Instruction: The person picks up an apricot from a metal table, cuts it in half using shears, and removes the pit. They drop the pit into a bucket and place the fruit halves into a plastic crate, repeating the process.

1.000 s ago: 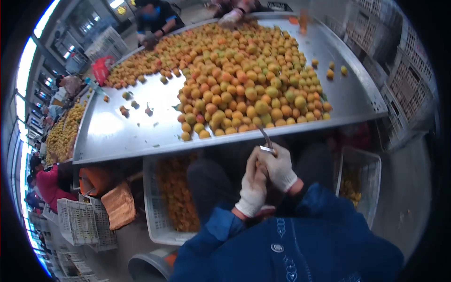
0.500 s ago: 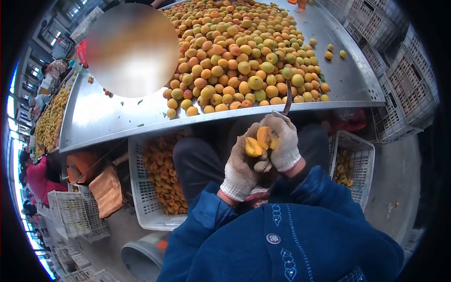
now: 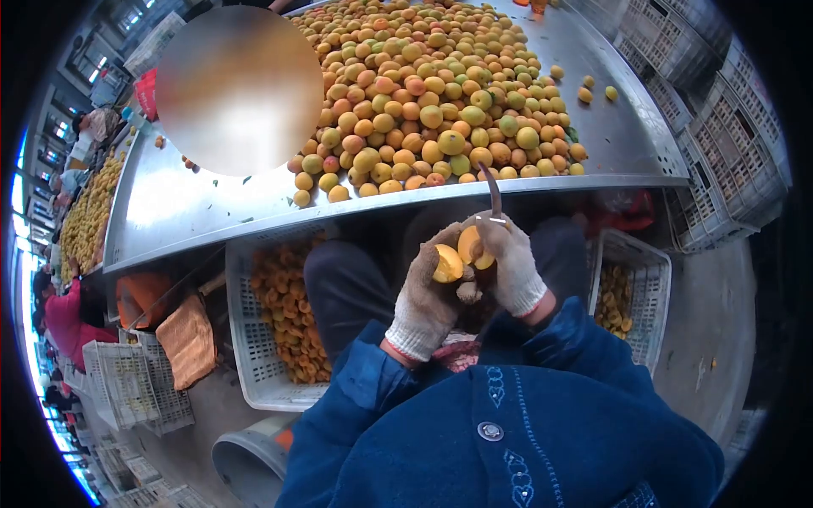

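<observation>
Both my hands wear whitish knitted gloves with brown stains and meet above my lap. In my left hand (image 3: 426, 298) is an apricot half (image 3: 447, 264), its yellow cut face turned up. My right hand (image 3: 514, 269) grips a small curved knife (image 3: 493, 193), whose thin blade points up toward the table edge. Another apricot half (image 3: 471, 244) sits between the fingers and thumb of that hand, close beside the first. The knife's handle is mostly hidden in the glove. Just beyond my hands, a large heap of whole apricots (image 3: 432, 116) covers much of the metal table (image 3: 605, 157).
A white crate (image 3: 246, 339) of apricot halves stands left of my legs, another crate (image 3: 656, 288) of halves to the right. A grey bucket (image 3: 246, 461) is at lower left. Stacked crates (image 3: 732, 161) line the right side. A person in pink (image 3: 68, 322) sits far left.
The knife blade has swung left and now leans leftward at its tip. The two apricot halves are slightly farther apart, with more of their cut faces showing. The view has shifted slightly.
</observation>
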The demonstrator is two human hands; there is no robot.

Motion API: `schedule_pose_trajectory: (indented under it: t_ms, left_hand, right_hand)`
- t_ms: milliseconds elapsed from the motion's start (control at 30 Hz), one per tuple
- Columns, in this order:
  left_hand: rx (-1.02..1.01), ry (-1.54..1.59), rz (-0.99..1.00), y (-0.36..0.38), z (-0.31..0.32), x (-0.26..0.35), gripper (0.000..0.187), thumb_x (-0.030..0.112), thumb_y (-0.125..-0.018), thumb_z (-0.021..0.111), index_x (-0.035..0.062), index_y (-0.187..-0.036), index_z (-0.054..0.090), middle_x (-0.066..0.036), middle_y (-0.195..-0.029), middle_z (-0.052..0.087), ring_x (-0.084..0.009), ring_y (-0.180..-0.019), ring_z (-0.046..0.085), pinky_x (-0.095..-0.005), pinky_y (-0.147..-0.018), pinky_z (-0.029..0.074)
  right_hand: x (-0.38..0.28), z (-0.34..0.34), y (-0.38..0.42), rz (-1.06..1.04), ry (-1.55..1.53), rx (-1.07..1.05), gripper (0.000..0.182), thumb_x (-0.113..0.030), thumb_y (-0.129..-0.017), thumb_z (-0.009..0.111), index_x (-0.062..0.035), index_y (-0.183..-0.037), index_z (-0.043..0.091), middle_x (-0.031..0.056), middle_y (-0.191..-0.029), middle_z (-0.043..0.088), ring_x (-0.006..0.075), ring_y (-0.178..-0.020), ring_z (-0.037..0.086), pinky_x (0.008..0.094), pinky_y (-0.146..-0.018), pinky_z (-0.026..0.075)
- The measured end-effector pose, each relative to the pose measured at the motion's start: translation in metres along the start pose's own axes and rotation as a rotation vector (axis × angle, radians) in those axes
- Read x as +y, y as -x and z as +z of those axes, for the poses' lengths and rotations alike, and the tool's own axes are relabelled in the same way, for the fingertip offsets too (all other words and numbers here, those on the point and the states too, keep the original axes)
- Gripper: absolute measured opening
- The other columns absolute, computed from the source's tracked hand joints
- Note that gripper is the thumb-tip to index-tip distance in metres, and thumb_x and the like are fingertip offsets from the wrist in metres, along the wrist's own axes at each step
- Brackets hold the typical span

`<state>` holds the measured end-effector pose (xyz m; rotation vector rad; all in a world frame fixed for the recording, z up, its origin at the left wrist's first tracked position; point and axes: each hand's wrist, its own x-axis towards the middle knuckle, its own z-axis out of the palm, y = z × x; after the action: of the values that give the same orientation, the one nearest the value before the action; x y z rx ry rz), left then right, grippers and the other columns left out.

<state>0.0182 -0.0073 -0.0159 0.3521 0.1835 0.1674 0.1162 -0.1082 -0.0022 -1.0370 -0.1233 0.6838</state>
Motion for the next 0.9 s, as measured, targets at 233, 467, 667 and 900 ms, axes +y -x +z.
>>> schedule_pose_trajectory:
  t_ms: [233,467,667,900]
  left_hand:
    - [0.074,-0.142,0.051,0.003,0.003,0.001,0.047,0.033,-0.097,0.050,0.0013,-0.131,0.049,-0.014,-0.122,0.056,-0.0239,-0.104,0.058,-0.0366,-0.094,0.048]
    - [0.192,-0.447,0.150,0.025,-0.001,0.024,0.035,0.023,-0.100,0.047,0.0022,-0.127,0.052,-0.008,-0.102,0.061,-0.0132,-0.090,0.060,-0.0256,-0.078,0.051]
    - [0.457,-0.508,0.471,0.119,-0.022,0.097,0.035,0.024,-0.099,0.046,0.0019,-0.125,0.051,-0.010,-0.090,0.063,-0.0136,-0.072,0.061,-0.0262,-0.070,0.052]
    - [1.110,-0.433,0.974,0.311,-0.115,0.105,0.027,0.020,-0.099,0.047,0.0049,-0.121,0.055,-0.011,-0.088,0.059,-0.0145,-0.068,0.056,-0.0260,-0.059,0.050]
  right_hand:
    - [-0.003,-0.011,0.004,0.171,-0.074,0.005,0.025,-0.028,-0.097,0.056,-0.0039,-0.105,0.059,0.0039,-0.092,0.061,0.0112,-0.081,0.059,0.0255,-0.076,0.050]
    - [0.000,-0.004,0.011,0.207,-0.021,-0.184,0.032,-0.020,-0.087,0.061,-0.0013,-0.112,0.054,0.0103,-0.094,0.064,0.0181,-0.075,0.065,0.0285,-0.067,0.057]
    - [0.013,0.027,0.008,0.322,0.219,-0.314,0.028,-0.018,-0.086,0.062,-0.0017,-0.108,0.055,0.0088,-0.086,0.062,0.0145,-0.063,0.061,0.0233,-0.054,0.051]
    - [0.031,0.047,0.019,0.428,0.335,-0.441,0.028,-0.023,-0.086,0.059,-0.0015,-0.104,0.057,0.0065,-0.082,0.062,0.0122,-0.061,0.058,0.0212,-0.051,0.047]
